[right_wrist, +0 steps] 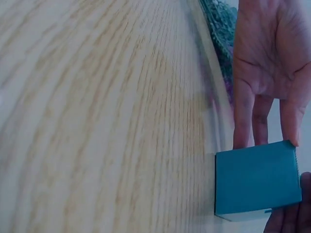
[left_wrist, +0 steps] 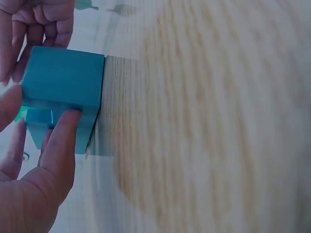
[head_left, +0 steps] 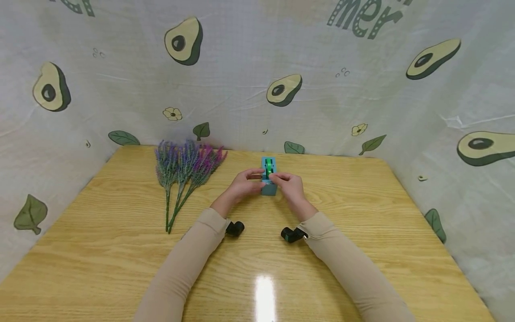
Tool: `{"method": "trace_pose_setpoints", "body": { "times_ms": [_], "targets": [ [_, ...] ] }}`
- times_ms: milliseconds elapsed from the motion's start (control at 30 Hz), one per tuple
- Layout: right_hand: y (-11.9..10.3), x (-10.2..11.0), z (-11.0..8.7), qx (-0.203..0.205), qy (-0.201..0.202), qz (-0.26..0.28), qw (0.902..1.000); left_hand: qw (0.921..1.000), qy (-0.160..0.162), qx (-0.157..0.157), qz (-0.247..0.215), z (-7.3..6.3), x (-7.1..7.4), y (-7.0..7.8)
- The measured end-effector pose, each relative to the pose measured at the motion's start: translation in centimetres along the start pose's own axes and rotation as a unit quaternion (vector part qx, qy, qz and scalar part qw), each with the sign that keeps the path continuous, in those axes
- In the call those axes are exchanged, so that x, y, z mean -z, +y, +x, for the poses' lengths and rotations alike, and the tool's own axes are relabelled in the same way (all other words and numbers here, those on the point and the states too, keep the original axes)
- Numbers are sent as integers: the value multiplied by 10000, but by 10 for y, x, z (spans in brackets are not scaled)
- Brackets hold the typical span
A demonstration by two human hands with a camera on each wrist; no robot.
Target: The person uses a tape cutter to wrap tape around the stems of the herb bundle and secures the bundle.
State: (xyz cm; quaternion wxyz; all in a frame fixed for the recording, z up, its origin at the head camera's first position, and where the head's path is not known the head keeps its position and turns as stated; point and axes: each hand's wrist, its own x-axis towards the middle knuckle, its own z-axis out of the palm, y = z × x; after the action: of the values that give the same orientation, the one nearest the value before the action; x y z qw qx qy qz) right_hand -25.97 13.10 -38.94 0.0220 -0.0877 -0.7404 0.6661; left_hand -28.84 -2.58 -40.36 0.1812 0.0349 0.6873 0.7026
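A teal tape dispenser (head_left: 268,189) stands on the wooden table, a roll of green tape (head_left: 268,163) set in its top. My left hand (head_left: 243,184) rests against its left side, with fingers fairly straight and thumb near the front corner. From the right, my right hand (head_left: 292,188) brings thumb and forefinger together at the green tape, over the front of the roll. In the left wrist view the dispenser (left_wrist: 63,75) sits between both hands. The right wrist view shows the front of the dispenser (right_wrist: 257,179), with the left fingertips along its far side.
Purple and pink artificial lavender stems (head_left: 181,179) lie on the table (head_left: 354,201) to the left. Behind and at both sides hangs a pale cloth (head_left: 241,58) printed with avocados and leaves. Black wrist cameras (head_left: 293,235) sit below both cuffs.
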Motion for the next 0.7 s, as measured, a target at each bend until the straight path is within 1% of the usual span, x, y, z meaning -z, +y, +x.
{"method": "trace_pose_setpoints", "body": {
  "times_ms": [133, 367, 467, 600, 700],
  "targets": [
    [-3, 0, -3, 33, 51, -32, 10000, 10000, -18, -31, 14, 0, 0, 0],
    [-7, 0, -9, 50, 111, 116, 9999, 10000, -57, -69, 26, -1, 0, 0],
    [-7, 0, -12, -49, 58, 175, 9998, 10000, -35, -80, 36, -1, 0, 0],
    [-6, 2, -14, -236, -41, 513, 9984, 10000, -21, -62, 11, -1, 0, 0],
    [-6, 3, -17, -365, -117, 666, 9970, 10000, -5, -80, 16, -2, 0, 0]
  ]
}}
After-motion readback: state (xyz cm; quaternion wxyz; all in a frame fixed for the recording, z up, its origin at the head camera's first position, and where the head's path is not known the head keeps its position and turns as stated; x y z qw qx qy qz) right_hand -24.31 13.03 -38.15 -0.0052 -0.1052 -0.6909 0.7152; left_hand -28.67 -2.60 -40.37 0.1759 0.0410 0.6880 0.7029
